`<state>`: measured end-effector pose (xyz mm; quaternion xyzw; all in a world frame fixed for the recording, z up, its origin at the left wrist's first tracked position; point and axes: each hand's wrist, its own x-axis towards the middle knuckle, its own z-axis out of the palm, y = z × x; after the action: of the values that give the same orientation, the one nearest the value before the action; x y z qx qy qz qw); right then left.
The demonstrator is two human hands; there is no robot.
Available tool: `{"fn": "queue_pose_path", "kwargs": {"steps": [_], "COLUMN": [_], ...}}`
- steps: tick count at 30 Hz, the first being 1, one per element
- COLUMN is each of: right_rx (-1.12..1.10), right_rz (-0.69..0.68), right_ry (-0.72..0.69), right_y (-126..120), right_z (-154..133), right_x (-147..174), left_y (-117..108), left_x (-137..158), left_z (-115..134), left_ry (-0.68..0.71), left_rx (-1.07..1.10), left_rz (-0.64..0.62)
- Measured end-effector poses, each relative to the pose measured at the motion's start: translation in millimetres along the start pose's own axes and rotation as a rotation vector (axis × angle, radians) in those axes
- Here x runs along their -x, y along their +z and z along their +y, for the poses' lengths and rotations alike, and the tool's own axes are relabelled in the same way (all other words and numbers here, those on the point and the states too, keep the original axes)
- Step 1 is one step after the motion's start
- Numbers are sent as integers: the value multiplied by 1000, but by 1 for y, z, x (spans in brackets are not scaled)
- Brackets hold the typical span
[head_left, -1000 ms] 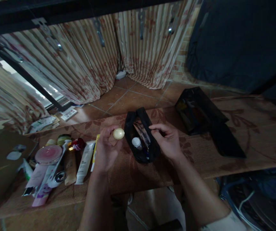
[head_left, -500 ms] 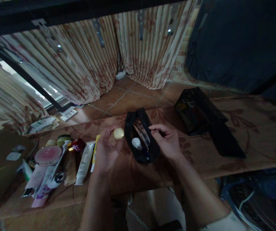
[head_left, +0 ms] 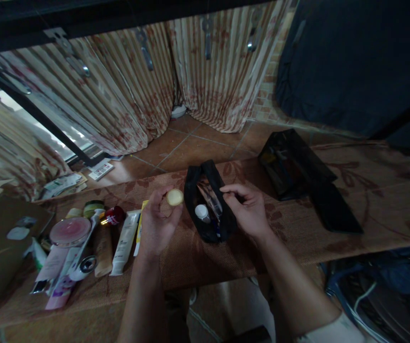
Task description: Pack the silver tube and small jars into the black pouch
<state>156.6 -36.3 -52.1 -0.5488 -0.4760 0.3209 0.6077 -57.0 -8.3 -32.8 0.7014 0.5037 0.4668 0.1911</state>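
Note:
Between the thumb and fingers of my left hand [head_left: 160, 221] is a small round gold-rimmed container [head_left: 175, 197], its pale face turned up. It is held just left of a black zip pouch [head_left: 210, 231], which lies unzipped on the cloth-covered bench. Inside the pouch are a white-capped bottle [head_left: 202, 213] and a clear-wrapped item [head_left: 210, 195]. My right hand [head_left: 245, 209] pinches the pouch's right edge with thumb and forefinger, holding its mouth apart.
Several cosmetics lie at left, among them a white tube [head_left: 124, 245], a pink round jar [head_left: 70, 231] and a red jar [head_left: 115, 216]. A cardboard box [head_left: 8, 247] stands at far left. To the right sits a black case [head_left: 297, 164] with its flap folded out.
The small round container has tilted slightly in my left hand, showing more of its pale face. My right hand keeps its grip on the pouch edge.

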Motion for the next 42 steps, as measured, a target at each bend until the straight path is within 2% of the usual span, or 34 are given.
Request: {"fn": "queue_pose_path", "kwargs": {"steps": [42], "right_rx": [1], "right_rz": [-19], "right_ry": [15], "right_y": [0], "right_z": [2], "right_x": [0], "left_y": [0], "left_x": [-1], "left_z": [4], "left_ry": [-9], "left_rx": [-21], "left_rz": [-11]}}
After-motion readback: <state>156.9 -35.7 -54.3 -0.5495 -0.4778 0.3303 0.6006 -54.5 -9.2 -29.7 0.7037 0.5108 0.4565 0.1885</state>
